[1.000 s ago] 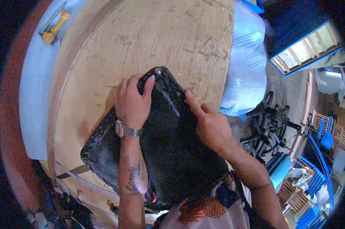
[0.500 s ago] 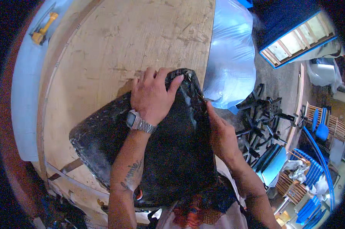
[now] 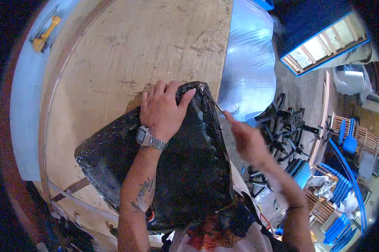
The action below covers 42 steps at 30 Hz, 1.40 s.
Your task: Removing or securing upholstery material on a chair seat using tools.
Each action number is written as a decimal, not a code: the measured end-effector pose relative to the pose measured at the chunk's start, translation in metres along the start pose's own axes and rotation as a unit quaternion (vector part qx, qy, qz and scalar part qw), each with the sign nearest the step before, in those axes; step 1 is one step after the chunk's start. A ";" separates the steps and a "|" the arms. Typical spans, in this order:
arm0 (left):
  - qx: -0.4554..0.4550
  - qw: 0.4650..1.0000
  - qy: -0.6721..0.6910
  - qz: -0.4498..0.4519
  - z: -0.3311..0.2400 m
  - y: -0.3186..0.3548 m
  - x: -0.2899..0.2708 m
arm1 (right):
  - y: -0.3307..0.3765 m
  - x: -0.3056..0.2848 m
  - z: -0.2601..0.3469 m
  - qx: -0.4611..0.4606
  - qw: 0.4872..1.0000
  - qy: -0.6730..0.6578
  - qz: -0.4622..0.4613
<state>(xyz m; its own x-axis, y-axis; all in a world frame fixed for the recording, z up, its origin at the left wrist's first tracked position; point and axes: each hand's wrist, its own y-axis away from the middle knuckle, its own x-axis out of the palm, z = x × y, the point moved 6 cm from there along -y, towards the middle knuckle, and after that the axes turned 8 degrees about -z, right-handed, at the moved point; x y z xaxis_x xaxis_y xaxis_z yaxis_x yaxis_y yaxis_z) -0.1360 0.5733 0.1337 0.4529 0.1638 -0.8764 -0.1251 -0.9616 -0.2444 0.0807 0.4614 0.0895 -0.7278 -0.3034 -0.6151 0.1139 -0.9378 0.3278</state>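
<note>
Wood table [image 3: 135,42] supports black pad [image 3: 185,176]; my left grip [image 3: 162,111] clamps its edge, right grip [image 3: 249,140] clamps thin tool [image 3: 218,108].

The upholstered piece [image 3: 185,168] is black with whitish streaks, the wooden tabletop [image 3: 135,54] tan with dark smudges.

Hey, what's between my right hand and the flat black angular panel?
In the head view, a thin metallic-looking shaft juts from your right hand toward the flat black angular panel; contact is unclear.
</note>
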 end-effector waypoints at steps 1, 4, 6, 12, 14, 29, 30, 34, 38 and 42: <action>-0.001 1.000 0.001 -0.002 -0.001 -0.003 -0.002 | -0.002 0.014 -0.001 -0.001 1.000 0.003 0.000; -0.002 1.000 -0.002 0.000 0.004 0.001 0.001 | -0.011 0.028 0.010 -0.128 0.973 -0.068 -0.179; 0.007 1.000 -0.005 -0.014 0.003 0.000 -0.001 | -0.020 0.026 0.005 -0.179 0.960 -0.128 -0.174; -0.010 1.000 0.003 0.013 0.009 0.004 0.000 | -0.018 0.004 -0.010 -0.115 0.991 0.007 -0.061; -0.003 1.000 0.005 0.003 0.010 0.003 -0.002 | -0.017 -0.021 0.026 -0.173 0.979 0.086 -0.068; -0.006 1.000 0.011 0.001 0.006 -0.002 -0.004 | -0.061 0.067 -0.038 -0.278 0.929 -0.146 -0.196; -0.024 1.000 -0.004 0.010 0.006 -0.002 -0.008 | -0.060 0.066 -0.031 -0.267 0.932 -0.144 -0.200; -0.023 0.999 0.043 0.014 0.007 -0.001 -0.004 | -0.052 0.030 -0.005 -0.079 0.978 -0.155 -0.113; -0.001 0.998 0.057 0.018 -0.002 0.012 -0.002 | -0.050 -0.023 0.045 -0.083 0.992 0.079 -0.055; 0.089 0.994 0.066 0.009 -0.041 0.026 0.007 | -0.029 -0.010 -0.012 -0.085 0.996 0.003 -0.026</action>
<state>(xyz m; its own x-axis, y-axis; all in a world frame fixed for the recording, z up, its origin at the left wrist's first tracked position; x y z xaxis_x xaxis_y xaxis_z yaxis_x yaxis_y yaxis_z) -0.1000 0.5402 0.1380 0.5595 0.1047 -0.8222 -0.2836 -0.9079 -0.3086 0.0930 0.4897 0.0775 -0.7310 -0.2550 -0.6329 0.1899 -0.9669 0.1702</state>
